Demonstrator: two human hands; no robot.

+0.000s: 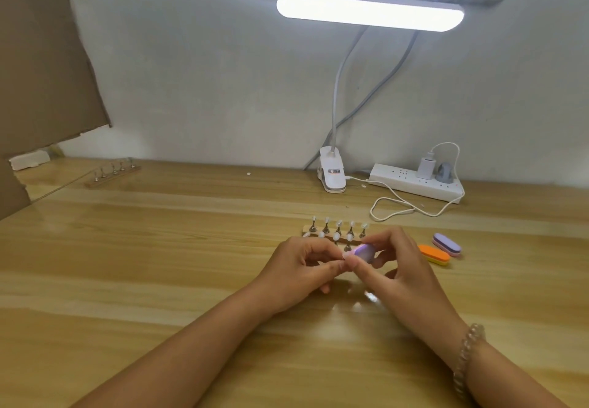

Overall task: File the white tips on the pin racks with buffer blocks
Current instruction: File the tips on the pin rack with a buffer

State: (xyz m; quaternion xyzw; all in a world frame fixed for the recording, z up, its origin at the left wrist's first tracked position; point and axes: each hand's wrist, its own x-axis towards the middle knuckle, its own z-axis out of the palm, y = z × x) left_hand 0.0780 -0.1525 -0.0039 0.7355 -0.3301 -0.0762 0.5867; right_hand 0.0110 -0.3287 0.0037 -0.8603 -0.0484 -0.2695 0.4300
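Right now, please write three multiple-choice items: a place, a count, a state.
1. Where is the orange oval buffer block? A) right of the near wooden pin rack B) beside the far rack C) on the power strip
2. How many buffer blocks lie unheld on the wooden table? A) one B) two C) four
3. What is the right hand doing? A) resting flat B) pinching a pale purple buffer block C) gripping the lamp
A: it lies right of that rack.
B: the orange one and a purple oval block.
B: the block is pinched against the white tip in the left hand.
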